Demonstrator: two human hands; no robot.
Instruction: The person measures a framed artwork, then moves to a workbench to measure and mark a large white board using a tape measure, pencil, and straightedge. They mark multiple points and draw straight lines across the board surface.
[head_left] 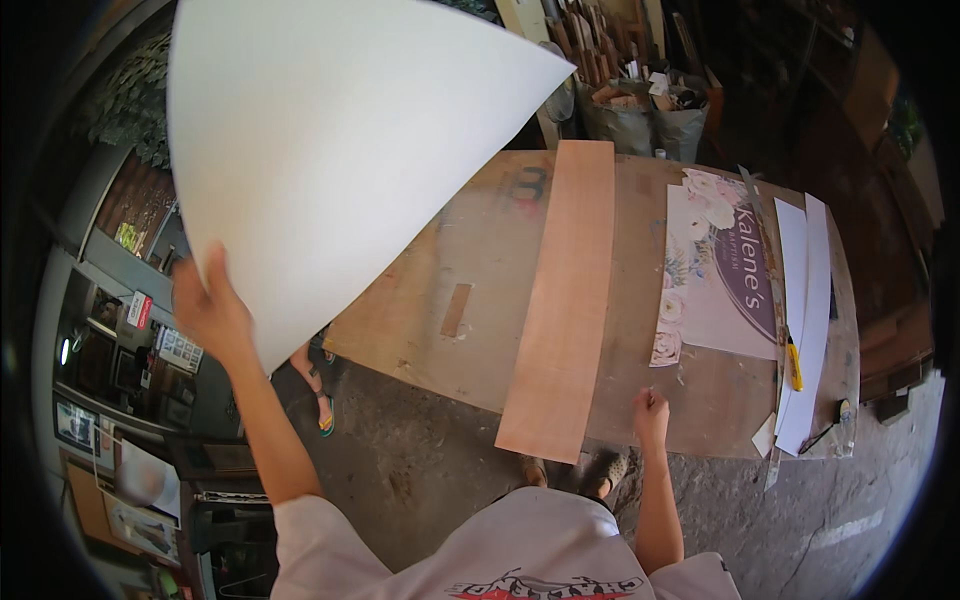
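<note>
My left hand (215, 305) grips the edge of a large white sheet (330, 150), thumb on the face towards me. The sheet is raised and tilted over the table's left end, and it reaches past the top of the view. My right hand (652, 415) is closed in a loose fist just over the table's near edge, with nothing showing in it. Beyond it on the worktable (480, 230) lies a printed floral panel (715, 270) in pink and purple. To its left, a long strip of thin wood (565, 290) crosses the table and overhangs the near edge.
Right of the panel lie a metal straightedge (757, 210), white offcut strips (805, 300) and a yellow utility knife (794, 365). Sacks of wood scraps (640, 115) stand behind the table. Another person's leg and sandalled foot (325, 410) show under the sheet. Framed pictures (145, 490) stand at left.
</note>
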